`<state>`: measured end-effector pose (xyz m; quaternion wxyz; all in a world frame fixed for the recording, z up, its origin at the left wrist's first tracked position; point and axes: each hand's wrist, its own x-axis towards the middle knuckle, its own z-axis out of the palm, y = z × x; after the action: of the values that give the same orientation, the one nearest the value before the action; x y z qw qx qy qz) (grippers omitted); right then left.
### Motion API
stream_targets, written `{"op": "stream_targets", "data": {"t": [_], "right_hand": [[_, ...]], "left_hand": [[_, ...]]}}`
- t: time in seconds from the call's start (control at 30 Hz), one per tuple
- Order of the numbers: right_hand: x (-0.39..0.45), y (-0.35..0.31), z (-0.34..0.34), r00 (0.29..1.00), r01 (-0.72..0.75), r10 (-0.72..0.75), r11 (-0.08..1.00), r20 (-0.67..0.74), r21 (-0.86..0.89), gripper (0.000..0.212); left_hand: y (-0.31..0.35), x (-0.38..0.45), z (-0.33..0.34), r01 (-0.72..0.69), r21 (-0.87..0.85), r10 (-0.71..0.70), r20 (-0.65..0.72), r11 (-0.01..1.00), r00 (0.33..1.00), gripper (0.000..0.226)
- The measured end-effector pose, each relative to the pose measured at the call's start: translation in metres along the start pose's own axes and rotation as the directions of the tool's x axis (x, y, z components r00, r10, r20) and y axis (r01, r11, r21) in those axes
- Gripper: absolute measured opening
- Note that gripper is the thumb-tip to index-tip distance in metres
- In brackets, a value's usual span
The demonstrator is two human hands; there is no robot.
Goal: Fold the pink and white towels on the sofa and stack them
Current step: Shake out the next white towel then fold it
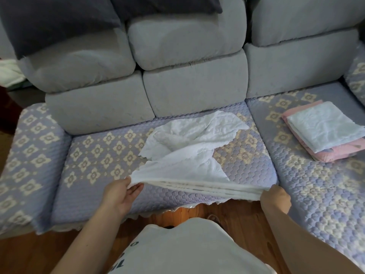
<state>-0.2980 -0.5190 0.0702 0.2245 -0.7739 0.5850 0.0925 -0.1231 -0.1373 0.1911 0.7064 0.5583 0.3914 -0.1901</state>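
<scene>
A crumpled white towel (189, 143) lies on the middle seat of the sofa (94, 155). Its near edge is lifted and stretched taut between my hands. My left hand (122, 194) pinches the left corner of that edge between thumb and fingers. My right hand (276, 198) grips the right corner, with its fingers hidden behind the cloth. On the right seat sits a stack of folded towels (324, 131): a white one on top, pink ones (335, 153) beneath it.
Grey back cushions (187, 56) and dark pillows (55, 20) line the sofa's back. A patterned armrest (25, 155) stands at the left. Wooden floor (227, 212) shows below the seat edge, and pale cloth (9, 74) lies at the far left.
</scene>
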Motion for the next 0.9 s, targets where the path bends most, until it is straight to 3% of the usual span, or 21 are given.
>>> {"op": "stream_targets", "data": {"t": [0.1, 0.17, 0.27, 0.4, 0.5, 0.53, 0.6, 0.7, 0.77, 0.9], "right_hand": [[-0.003, 0.004, -0.003, 0.991, 0.086, -0.067, 0.982, -0.112, 0.168, 0.014], [-0.002, 0.013, -0.002, 0.918, 0.371, -0.330, 0.910, -0.222, 0.183, 0.024], [0.012, 0.032, -0.001, 0.616, 0.770, -0.769, 0.634, -0.173, -0.075, 0.035], [0.016, 0.037, -0.017, 0.281, 0.924, -0.957, 0.251, 0.069, -0.288, 0.039], [0.012, 0.033, -0.027, 0.149, 0.946, -0.980, 0.103, 0.130, -0.309, 0.035], [0.013, 0.033, -0.029, 0.146, 0.942, -0.981, 0.099, 0.127, -0.320, 0.030], [0.015, 0.030, -0.032, 0.271, 0.913, -0.959, 0.231, 0.076, -0.337, 0.022], [0.016, 0.017, -0.032, 0.660, 0.725, -0.752, 0.633, 0.010, -0.272, 0.013], [0.020, 0.009, -0.031, 0.847, 0.521, -0.532, 0.821, 0.020, -0.232, 0.018], [0.018, 0.006, -0.027, 0.969, 0.237, -0.233, 0.971, 0.086, -0.033, 0.025]], "left_hand": [[-0.001, 0.004, -0.004, 0.008, -0.023, -0.008, -0.003, 1.000, 1.000, 0.032], [0.001, 0.009, -0.009, 0.023, -0.050, -0.024, -0.030, 0.998, 0.999, 0.037], [0.008, 0.019, -0.021, 0.044, -0.085, -0.051, -0.074, 0.995, 0.996, 0.039], [0.012, 0.028, -0.029, 0.055, -0.101, -0.066, -0.109, 0.993, 0.992, 0.038], [0.013, 0.029, -0.030, 0.056, -0.107, -0.070, -0.133, 0.993, 0.989, 0.038], [0.012, 0.030, -0.030, 0.057, -0.106, -0.071, -0.141, 0.993, 0.987, 0.038], [0.011, 0.031, -0.030, 0.055, -0.104, -0.069, -0.142, 0.993, 0.987, 0.038], [0.007, 0.030, -0.026, 0.050, -0.085, -0.062, -0.144, 0.995, 0.988, 0.038], [0.002, 0.028, -0.024, 0.044, -0.053, -0.051, -0.150, 0.998, 0.987, 0.039], [-0.005, 0.025, -0.021, 0.060, 0.002, -0.059, -0.166, 0.998, 0.984, 0.039]]}}
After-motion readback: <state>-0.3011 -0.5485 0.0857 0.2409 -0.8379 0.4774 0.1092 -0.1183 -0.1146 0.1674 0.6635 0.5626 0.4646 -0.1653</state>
